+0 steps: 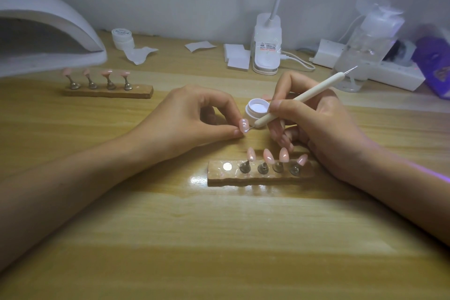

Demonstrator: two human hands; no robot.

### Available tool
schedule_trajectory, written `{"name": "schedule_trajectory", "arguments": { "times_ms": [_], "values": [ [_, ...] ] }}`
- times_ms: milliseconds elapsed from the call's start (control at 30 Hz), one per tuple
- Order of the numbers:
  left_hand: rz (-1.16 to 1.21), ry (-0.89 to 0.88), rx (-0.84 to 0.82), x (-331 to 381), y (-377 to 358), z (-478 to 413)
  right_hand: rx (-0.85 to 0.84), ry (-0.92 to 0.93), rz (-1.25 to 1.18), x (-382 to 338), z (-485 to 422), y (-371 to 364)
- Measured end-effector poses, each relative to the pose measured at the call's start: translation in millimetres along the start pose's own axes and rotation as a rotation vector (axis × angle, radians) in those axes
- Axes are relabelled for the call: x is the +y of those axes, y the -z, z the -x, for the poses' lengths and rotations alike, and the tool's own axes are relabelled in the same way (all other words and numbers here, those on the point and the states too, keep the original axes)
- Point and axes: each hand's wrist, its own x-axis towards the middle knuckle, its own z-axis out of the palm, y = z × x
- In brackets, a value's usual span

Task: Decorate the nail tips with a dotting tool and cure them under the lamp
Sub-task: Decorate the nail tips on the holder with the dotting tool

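My left hand [194, 117] pinches a pink nail tip [243, 125] between thumb and forefinger, just above the table. My right hand [316, 119] holds a white dotting tool [299, 100] like a pen; its metal point touches the nail tip's lower edge. Behind the tool stands a small open white jar of gel [257, 111]. Below the hands lies a wooden holder [258, 175] with several pink nail tips on metal stands and one bare magnet spot at its left. A second wooden holder [109, 91] with several tips lies at the left, before the white curing lamp [46, 31].
Along the back wall stand a closed white jar [122, 38], paper wipes [237, 56], a desk lamp base [266, 48] with its cable, a clear pump bottle [365, 44], a power strip [389, 73] and a purple pack [435, 63]. The wooden table [219, 238] stretches toward me.
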Motion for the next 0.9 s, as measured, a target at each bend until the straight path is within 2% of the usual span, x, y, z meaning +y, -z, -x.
{"name": "schedule_trajectory", "arguments": {
  "times_ms": [567, 900],
  "values": [
    [-0.001, -0.003, -0.004, -2.1, 0.5, -0.5, 0.005, -0.001, 0.015, 1.5, -0.5, 1.2],
    [0.02, -0.027, -0.022, -2.6, 0.4, -0.9, 0.029, 0.051, -0.103, -0.3, -0.4, 2.7]
  ]
}}
